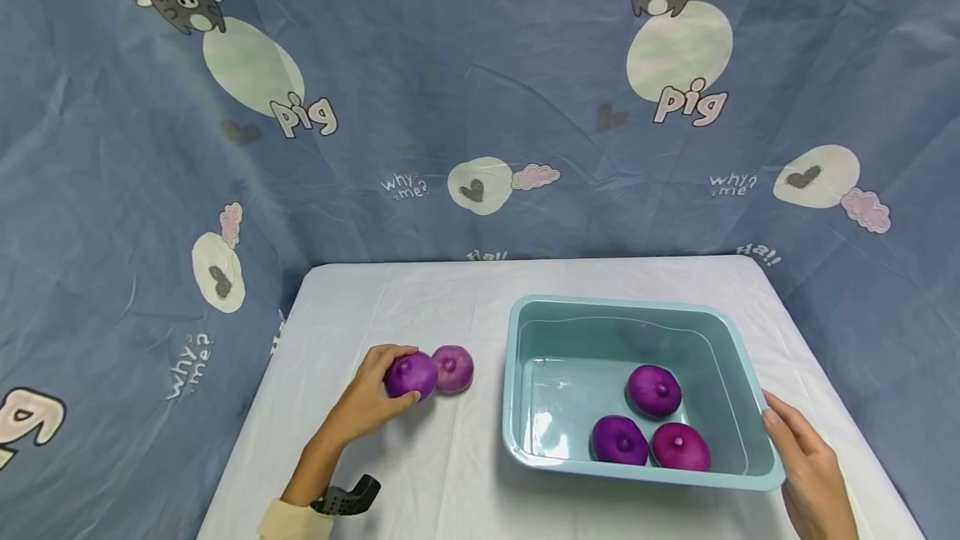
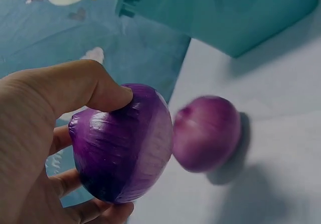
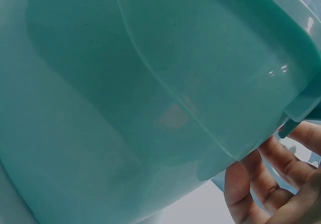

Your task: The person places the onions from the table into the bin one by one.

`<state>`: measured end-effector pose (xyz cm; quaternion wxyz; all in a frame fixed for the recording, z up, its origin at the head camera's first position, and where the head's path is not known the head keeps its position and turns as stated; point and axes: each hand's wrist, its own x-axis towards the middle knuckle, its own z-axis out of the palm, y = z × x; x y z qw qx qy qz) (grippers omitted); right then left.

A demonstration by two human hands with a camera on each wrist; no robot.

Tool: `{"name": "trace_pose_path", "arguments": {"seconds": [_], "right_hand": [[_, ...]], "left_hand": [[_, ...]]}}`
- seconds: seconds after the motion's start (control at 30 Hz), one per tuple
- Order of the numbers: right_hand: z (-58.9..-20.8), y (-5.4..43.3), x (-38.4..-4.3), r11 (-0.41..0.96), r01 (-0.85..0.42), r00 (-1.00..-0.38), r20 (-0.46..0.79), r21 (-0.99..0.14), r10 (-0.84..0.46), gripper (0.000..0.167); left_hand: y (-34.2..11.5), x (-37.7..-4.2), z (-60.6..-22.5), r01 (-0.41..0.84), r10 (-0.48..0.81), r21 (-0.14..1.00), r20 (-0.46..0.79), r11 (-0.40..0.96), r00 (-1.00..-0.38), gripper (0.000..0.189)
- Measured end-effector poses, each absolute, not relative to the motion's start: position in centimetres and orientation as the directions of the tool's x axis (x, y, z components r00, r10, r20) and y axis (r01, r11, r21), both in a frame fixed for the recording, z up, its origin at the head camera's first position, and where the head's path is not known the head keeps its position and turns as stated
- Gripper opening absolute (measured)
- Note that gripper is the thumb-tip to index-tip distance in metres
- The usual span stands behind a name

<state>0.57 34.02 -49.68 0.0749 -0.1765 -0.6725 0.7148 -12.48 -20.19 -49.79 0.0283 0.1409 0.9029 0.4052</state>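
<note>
My left hand (image 1: 375,390) grips a purple onion (image 1: 411,376) between thumb and fingers; in the left wrist view its glossy skin and pointed end show. Right beside that onion, a paler purple onion (image 1: 453,369) rests on the white table, overlapped by the held one in the left wrist view. At the other side, my right hand (image 1: 810,461) holds the right side of a teal plastic tub (image 1: 615,302), fingers bent at its edge (image 3: 246,161). Inside the tub lie a dark purple onion (image 1: 654,391), another dark one (image 1: 619,440) and a redder onion (image 1: 680,447).
A white cloth (image 1: 405,298) covers the table. Behind and beside it hangs a blue curtain (image 1: 465,65) printed with cartoon pigs. On my left wrist sits a black strap (image 1: 347,497).
</note>
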Motion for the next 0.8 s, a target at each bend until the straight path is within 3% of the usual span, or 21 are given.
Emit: {"name": "trace_pose_path", "arguments": {"seconds": [0.8], "right_hand": [[-49.5, 34.1, 0.6, -0.076, 0.114, -0.937, -0.132, -0.991, 0.323, 0.039]], "left_hand": [[-12.9, -16.0, -41.7, 0.426, 0.487, 0.724, 0.143, 0.542, -0.862, 0.06]]}}
